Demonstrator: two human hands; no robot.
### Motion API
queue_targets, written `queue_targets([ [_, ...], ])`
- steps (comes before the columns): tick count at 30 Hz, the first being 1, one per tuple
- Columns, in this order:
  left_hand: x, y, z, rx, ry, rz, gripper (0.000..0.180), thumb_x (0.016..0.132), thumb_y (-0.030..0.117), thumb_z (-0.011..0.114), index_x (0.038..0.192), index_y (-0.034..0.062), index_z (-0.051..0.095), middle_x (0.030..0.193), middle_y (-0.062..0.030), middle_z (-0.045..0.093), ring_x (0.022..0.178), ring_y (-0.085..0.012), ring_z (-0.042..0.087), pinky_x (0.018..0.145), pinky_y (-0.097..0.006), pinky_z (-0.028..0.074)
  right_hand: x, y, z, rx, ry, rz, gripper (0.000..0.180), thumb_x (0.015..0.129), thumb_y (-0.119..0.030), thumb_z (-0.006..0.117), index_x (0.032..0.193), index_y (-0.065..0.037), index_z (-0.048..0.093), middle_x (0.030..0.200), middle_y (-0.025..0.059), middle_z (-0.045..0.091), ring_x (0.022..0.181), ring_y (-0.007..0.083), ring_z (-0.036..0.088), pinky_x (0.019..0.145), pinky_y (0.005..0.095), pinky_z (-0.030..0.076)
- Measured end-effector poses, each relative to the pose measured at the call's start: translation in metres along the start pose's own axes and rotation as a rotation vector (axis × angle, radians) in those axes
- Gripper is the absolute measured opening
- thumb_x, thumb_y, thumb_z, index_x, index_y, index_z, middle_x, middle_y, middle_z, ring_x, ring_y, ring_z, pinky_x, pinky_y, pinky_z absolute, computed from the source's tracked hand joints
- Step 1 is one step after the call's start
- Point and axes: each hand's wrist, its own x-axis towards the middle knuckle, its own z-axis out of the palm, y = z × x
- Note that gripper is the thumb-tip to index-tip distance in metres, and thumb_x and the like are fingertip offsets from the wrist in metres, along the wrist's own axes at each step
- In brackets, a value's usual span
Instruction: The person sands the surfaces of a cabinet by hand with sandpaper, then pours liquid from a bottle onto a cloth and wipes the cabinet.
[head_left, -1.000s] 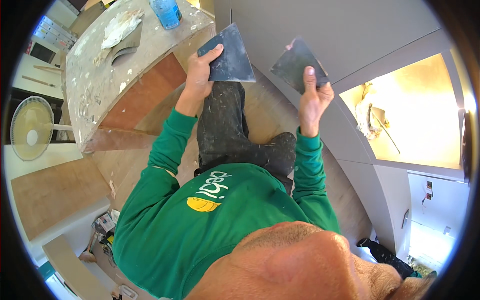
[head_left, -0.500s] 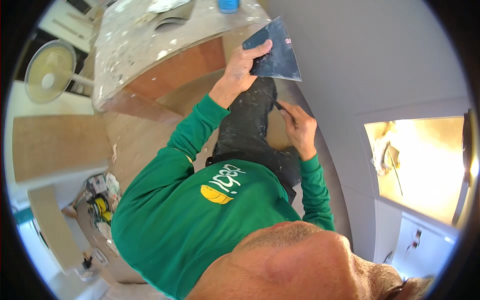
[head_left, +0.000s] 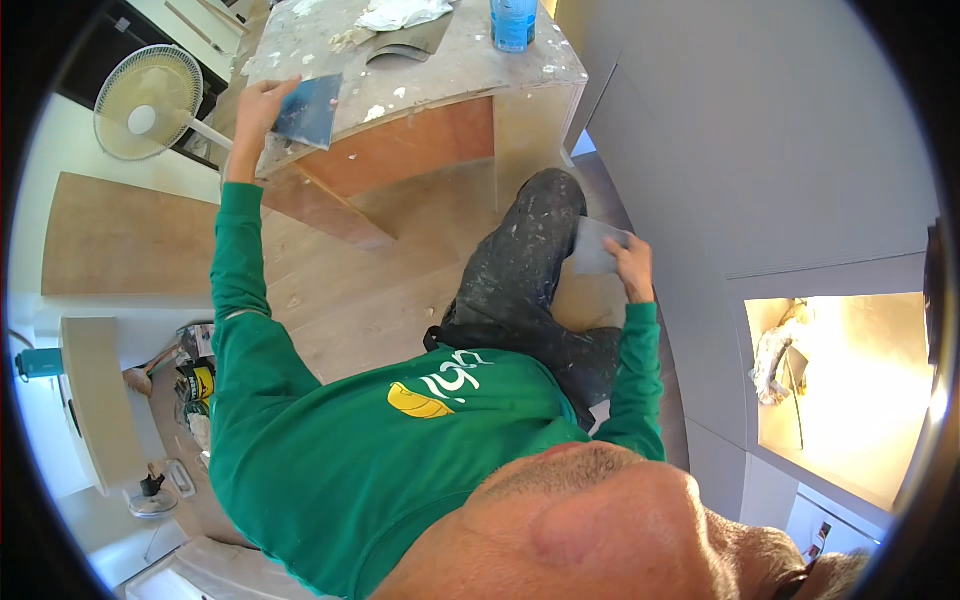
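Note:
My left hand [head_left: 260,112], at the end of an outstretched arm, grips a flat dark putty scraper [head_left: 310,112] by its edge. The blade hangs over the near left corner of a spattered worktable [head_left: 440,78]; whether it touches the wood I cannot tell. On the other side, my right hand [head_left: 632,264] pinches a second putty scraper [head_left: 596,247], thin and grey, beside my dark, stained trouser leg. Its broad face shows.
Sheets of bent grey sandpaper [head_left: 415,42], a crumpled white bag [head_left: 405,12] and a blue bottle [head_left: 513,28] lie or stand on the worktable. A fan [head_left: 145,110] is at the left. Grey panels [head_left: 760,130] with a lit niche [head_left: 850,370] line the right.
My left hand has swung leftward with its scraper, from above my knee to the worktable corner. The right hand's scraper, edge-on before, has turned to show its face.

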Motion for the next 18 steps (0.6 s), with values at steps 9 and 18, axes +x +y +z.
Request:
queue_targets([
  [9, 0.132, 0.117, 0.102, 0.337, -0.129, 0.691, 0.049, 0.089, 0.048, 0.070, 0.118, 0.0093, 0.075, 0.109, -0.0195, 0.075, 0.096, -0.0347, 0.072, 0.087, -0.045, 0.055, -0.056, 0.019, -0.011, 0.344, 0.347, -0.017, 0.026, 0.093, -0.015, 0.077, 0.111, 0.003, 0.071, 0.093, 0.0037, 0.071, 0.085, 0.0107, 0.060, 0.079, 0.0275, 0.050],
  [18, 0.255, 0.097, 0.208, 0.555, -0.232, 0.792, 0.035, 0.084, 0.038, 0.071, 0.103, 0.0104, 0.080, 0.100, -0.0125, 0.078, 0.089, -0.0338, 0.072, 0.084, -0.043, 0.056, -0.133, 0.012, -0.017, 0.751, 0.517, 0.136, 0.024, 0.094, -0.005, 0.072, 0.115, 0.002, 0.065, 0.096, 0.0046, 0.069, 0.084, 0.0121, 0.065, 0.073, 0.0251, 0.050],
])
